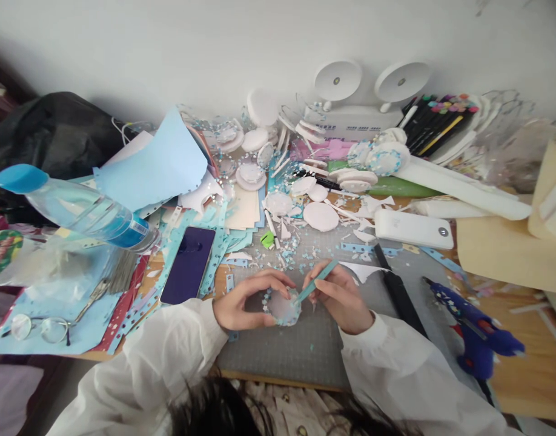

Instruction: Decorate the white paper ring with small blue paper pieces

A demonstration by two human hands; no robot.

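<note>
My left hand (255, 298) is curled round the left edge of a small white disc (282, 307) with tiny blue and white pieces along its rim. Between the thumb and fingers of my right hand (341, 295) is a teal, flat stick-like tool (318, 281), perhaps tweezers. Its lower tip meets the disc's upper right edge. Both hands are over a grey cutting mat (269, 351). Just beyond them, loose blue and white bits (287, 251) are scattered near a bright green clip-like piece (268, 240).
A phone (188, 264) and a water bottle (87, 209) lie to the left, with glasses (42, 328) nearer. White discs (321, 216) crowd the back. On the right are a white power bank (414, 229), a long black bar (398, 293) and a blue glue gun (473, 327).
</note>
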